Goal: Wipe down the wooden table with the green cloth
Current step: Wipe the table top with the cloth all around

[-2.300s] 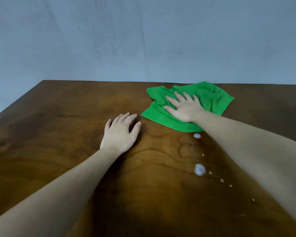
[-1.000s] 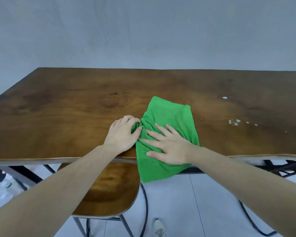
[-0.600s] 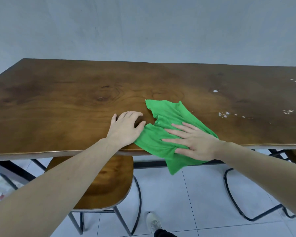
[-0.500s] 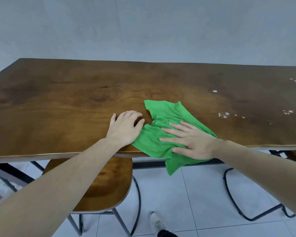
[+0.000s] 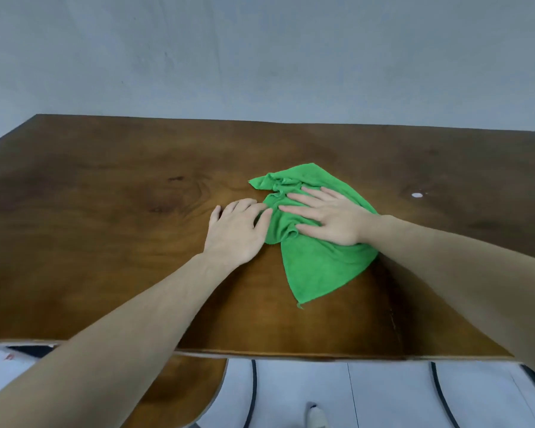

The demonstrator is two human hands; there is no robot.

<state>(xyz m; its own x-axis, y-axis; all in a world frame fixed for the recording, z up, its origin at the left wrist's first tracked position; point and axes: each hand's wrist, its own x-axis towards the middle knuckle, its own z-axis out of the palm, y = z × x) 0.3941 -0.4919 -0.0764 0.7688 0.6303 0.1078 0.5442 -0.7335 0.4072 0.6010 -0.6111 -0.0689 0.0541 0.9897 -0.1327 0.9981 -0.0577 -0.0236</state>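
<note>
The green cloth [image 5: 318, 267] lies crumpled on the wooden table [image 5: 105, 242], a little right of the middle, with one corner trailing toward me. My right hand [image 5: 328, 217] presses flat on its upper part, fingers straight and spread, pointing left. My left hand [image 5: 235, 233] rests palm down on the bare wood just left of the cloth, its thumb and fingertips touching the cloth's left edge.
A white splash [image 5: 417, 195] sits on the table to the right of the cloth. A grey wall stands behind the table's far edge. Below the near edge are a wooden chair seat [image 5: 179, 393], black metal chair frames [image 5: 254, 393] and a white tiled floor.
The cloth and my right hand have slid away from the near edge toward the table's middle. The cloth no longer hangs over the edge. My left hand stays beside it.
</note>
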